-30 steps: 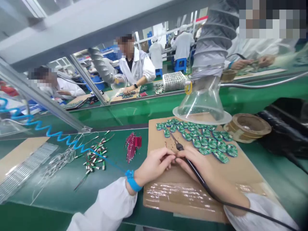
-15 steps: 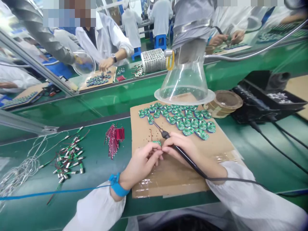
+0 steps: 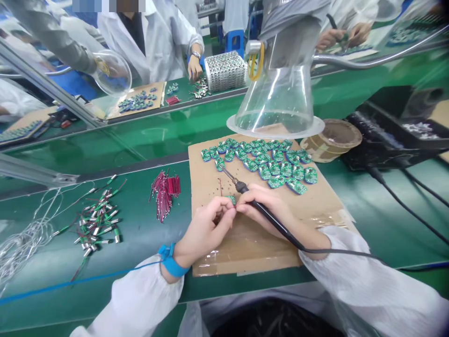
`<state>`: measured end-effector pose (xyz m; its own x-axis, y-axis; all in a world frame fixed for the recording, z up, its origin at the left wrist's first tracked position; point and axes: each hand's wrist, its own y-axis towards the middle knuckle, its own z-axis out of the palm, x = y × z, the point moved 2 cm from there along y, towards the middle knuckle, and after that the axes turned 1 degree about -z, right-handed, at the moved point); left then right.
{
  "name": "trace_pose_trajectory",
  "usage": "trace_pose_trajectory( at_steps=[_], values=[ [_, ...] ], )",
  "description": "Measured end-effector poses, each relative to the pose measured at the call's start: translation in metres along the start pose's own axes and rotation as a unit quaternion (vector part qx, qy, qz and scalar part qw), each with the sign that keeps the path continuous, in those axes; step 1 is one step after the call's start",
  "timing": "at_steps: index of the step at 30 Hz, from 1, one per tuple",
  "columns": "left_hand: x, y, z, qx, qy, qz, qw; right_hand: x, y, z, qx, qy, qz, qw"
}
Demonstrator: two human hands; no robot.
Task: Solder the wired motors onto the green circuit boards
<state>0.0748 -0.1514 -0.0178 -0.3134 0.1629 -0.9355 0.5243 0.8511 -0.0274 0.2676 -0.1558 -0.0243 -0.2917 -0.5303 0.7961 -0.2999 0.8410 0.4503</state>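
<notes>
My left hand (image 3: 205, 227) is closed in a pinch on a small green circuit board (image 3: 230, 199), held just above the cardboard sheet (image 3: 245, 243). My right hand (image 3: 271, 208) grips a black soldering iron (image 3: 259, 210); its metal tip (image 3: 228, 174) points up and left toward the pile of green circuit boards (image 3: 266, 161). Both sets of fingertips meet at the held board. A blue wrist strap (image 3: 170, 262) circles my left wrist, and its blue cord runs off to the left.
Red wire pieces (image 3: 164, 189) and several small components with leads (image 3: 96, 222) lie left of the cardboard. A clear fume hood (image 3: 277, 105) hangs over the boards. A tape roll (image 3: 333, 138) and black soldering station (image 3: 389, 135) stand right. Other people work across the conveyor.
The view has tipped down and shifted, so the bench sits higher in frame. Both hands stay together on the small board, with the iron's tip still off the work.
</notes>
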Motion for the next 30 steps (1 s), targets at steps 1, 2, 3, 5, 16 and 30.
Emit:
trace_pose_trajectory(
  at_steps=[1, 2, 3, 5, 16, 30],
  values=[
    [0.001, 0.0, 0.0, 0.001, -0.012, -0.006, 1.0, 0.0, 0.0, 0.0, 0.0, 0.0, 0.0, 1.0],
    [0.001, 0.0, 0.001, 0.0, -0.024, -0.01, 1.0, 0.001, 0.0, 0.001, 0.0, 0.0, -0.001, 1.0],
    [0.002, 0.0, 0.001, 0.0, -0.031, -0.013, 0.999, 0.001, 0.0, 0.001, 0.001, -0.002, -0.002, 1.0],
    [0.003, 0.0, 0.0, -0.003, -0.031, -0.013, 0.999, 0.0, 0.0, 0.0, 0.008, -0.012, -0.002, 1.0],
    [0.015, 0.022, -0.027, -0.015, 0.143, -0.012, 0.989, -0.017, -0.021, -0.029, -0.05, 0.039, 0.109, 0.992],
    [0.012, 0.03, -0.024, 0.035, 0.163, 0.032, 0.985, -0.019, -0.022, -0.041, -0.133, 0.111, 0.183, 0.968]
  ],
)
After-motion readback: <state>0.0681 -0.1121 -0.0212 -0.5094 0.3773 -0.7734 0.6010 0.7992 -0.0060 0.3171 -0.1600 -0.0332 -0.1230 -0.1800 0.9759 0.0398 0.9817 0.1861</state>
